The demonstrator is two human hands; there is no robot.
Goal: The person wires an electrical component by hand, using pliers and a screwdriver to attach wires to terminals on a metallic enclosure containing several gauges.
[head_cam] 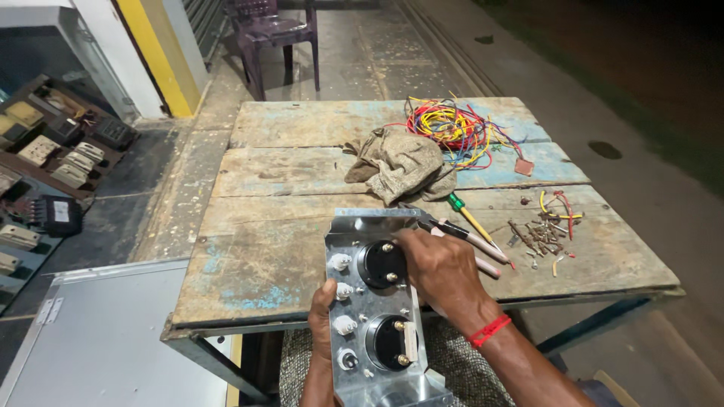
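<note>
A shiny metal panel (375,316) with two round black gauges stands at the near edge of the worn wooden table (271,249); the left hand (323,320) grips its left edge, the right hand (441,271) curls over its right side, with a rag (400,162) and coloured wires (452,128) farther back

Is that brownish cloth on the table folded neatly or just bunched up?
Bunched up. The cloth lies in a crumpled heap with irregular creases, beside the tangle of coloured wires.
</note>
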